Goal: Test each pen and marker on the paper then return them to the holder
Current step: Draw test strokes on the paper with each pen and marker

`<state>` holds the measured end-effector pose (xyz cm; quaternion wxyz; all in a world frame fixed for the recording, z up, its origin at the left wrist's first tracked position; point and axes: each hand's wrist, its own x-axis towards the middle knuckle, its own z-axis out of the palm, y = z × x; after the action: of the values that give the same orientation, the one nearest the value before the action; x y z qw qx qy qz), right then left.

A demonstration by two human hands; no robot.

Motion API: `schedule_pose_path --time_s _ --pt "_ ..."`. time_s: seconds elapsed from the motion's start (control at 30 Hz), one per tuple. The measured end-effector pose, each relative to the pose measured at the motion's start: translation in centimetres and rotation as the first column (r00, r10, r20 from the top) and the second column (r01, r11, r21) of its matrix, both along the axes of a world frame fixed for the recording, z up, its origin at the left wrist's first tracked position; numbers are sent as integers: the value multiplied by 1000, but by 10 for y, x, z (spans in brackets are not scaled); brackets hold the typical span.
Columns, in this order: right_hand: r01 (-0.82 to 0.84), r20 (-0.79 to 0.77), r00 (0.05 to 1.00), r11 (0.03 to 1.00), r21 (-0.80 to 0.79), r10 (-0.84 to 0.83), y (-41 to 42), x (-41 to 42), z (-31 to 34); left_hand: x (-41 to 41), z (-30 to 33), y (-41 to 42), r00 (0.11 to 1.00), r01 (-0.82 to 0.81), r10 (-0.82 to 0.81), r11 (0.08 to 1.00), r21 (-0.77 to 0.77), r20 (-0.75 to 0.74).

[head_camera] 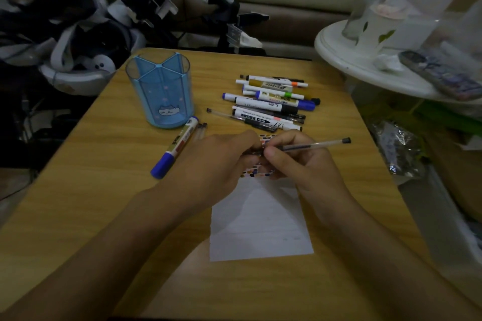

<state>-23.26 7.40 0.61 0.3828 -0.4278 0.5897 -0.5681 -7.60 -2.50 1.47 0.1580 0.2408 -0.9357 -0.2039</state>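
Hands meet mid-frame over the top edge of the paper (pixel 260 219). Right hand (pixel 300 161) grips a clear gel pen (pixel 315 144), fingers curled round the barrel; the pen's black end cap points toward the right of the frame, tip end hidden between the two hands. Left hand (pixel 221 156) has fingers curled at the pen's tip end, pinching something small there; cannot tell if it is a cap or the pen itself. A strip with a multicolour speckled pattern (pixel 257 172) shows under and between the fingers, at the top of the paper.

Paper lies flat on the wooden table (pixel 91 203), lower centre, looks blank apart from faint lines.

Blue translucent holder (pixel 161 91) stands upright, upper left of centre, divided into compartments, cat face on the front, nothing visible inside.

Blue-capped marker (pixel 176 147) lies just right of the holder's base, angled toward lower left. Two thin clear pens (pixel 200 130) lie beside it, partly hidden by the left hand.

Pile of pens and markers (pixel 273 101) sits upper centre-right, well apart from the holder, mostly lying left to right, overlapping.

White round tray (pixel 339 60) at upper right holds a phone and clear containers. Dark clutter, upper left, off the table.
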Motion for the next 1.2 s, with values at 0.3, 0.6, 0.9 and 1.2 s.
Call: schedule_pose_path --time_s 0.3,0.6,0.9,1.2 --pt "58 50 997 998 2 -58 -1 -7 2 4 -2 -4 998 -57 57 998 -9 -21" --pt "-14 39 999 1000 -23 15 1 -4 4 -1 -8 -3 999 19 -25 990 -138 -42" --pt "33 45 998 999 6 -33 0 -11 3 6 -4 -7 991 -99 80 977 -189 -106" --pt "37 -54 998 999 -7 -37 -2 -9 0 5 -11 -12 996 -76 63 967 -243 -60"
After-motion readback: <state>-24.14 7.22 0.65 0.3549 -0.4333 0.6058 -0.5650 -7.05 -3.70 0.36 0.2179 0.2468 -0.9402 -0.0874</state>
